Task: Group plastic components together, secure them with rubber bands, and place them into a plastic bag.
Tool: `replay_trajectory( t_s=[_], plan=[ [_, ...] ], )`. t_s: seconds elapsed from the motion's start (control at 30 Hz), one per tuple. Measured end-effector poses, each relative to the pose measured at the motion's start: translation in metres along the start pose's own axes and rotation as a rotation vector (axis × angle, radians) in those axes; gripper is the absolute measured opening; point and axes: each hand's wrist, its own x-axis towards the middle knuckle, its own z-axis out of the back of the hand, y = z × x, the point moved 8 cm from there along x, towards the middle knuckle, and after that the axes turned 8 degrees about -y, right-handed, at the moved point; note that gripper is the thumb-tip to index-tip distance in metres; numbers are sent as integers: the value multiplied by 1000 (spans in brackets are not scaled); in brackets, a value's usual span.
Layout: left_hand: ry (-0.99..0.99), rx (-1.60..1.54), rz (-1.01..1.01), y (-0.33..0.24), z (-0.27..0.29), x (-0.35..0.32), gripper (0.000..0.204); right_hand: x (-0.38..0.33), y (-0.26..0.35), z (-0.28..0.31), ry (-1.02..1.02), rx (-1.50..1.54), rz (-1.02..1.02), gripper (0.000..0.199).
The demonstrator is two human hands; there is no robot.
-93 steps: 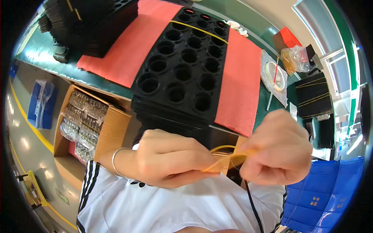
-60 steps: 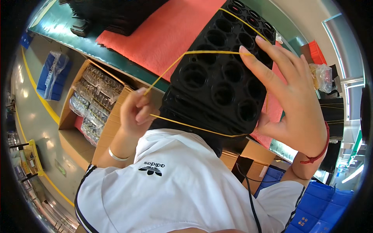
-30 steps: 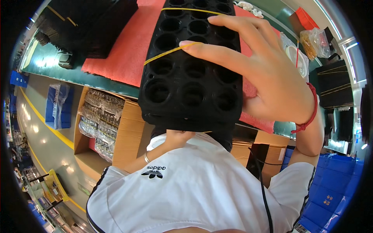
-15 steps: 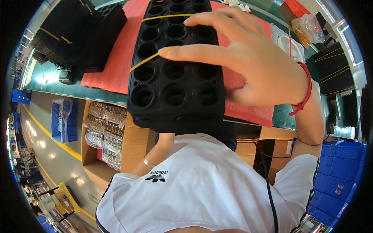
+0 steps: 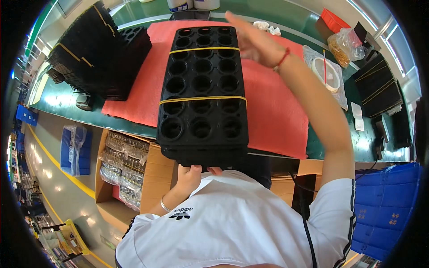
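A stack of black plastic trays [image 5: 189, 80] with rows of round wells lies over a red foam mat [image 5: 277, 111], its near end jutting past the table edge. Two yellow rubber bands [image 5: 203, 99] cross it, one toward the far end and one nearer. My left hand [image 5: 190, 177] grips the near end from below, thumb and fingertips showing under the edge. Beside the far right corner is my right hand [image 5: 259, 44], slightly blurred, its fingers stretched out and apart. Whether its thumb touches the trays I cannot tell.
More banded black trays [image 5: 85, 58] stand at the left, others [image 5: 380, 82] at the right. A roll of tape [image 5: 326, 73] lies on plastic near a bag of rubber bands [image 5: 342, 47] and a red bin [image 5: 334, 18]. Below the table sits a cardboard box [image 5: 154, 178] of wrapped parts.
My right hand has let go of the near band and moved to the far right corner. The near band now runs straight across the trays. The stack appears farther down in view.
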Motion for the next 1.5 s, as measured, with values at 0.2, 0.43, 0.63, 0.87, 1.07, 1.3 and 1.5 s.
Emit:
replay_trajectory(
  t_s=[0.2,0.43,0.63,0.87,1.07,1.3,1.5],
  plan=[
    [-12,72,28,-15,4,-2,60,0,-14,-27,165,302,-73,50],
    [-204,162,-132,-100,8,21,47,-30,-22,-9,-55,542,-160,46],
    [-104,247,80,-135,16,83,52,-70,8,19,-38,799,-87,43],
    [-24,166,479,-109,-32,197,75,-77,-13,96,-564,682,164,46],
    [183,18,338,-71,-73,256,70,-77,-31,126,-658,613,495,44],
    [693,-49,129,-69,-84,266,73,-103,0,93,-345,539,544,66],
    [686,271,-40,-65,-55,258,102,-120,14,89,-494,-66,719,100]
  ],
)
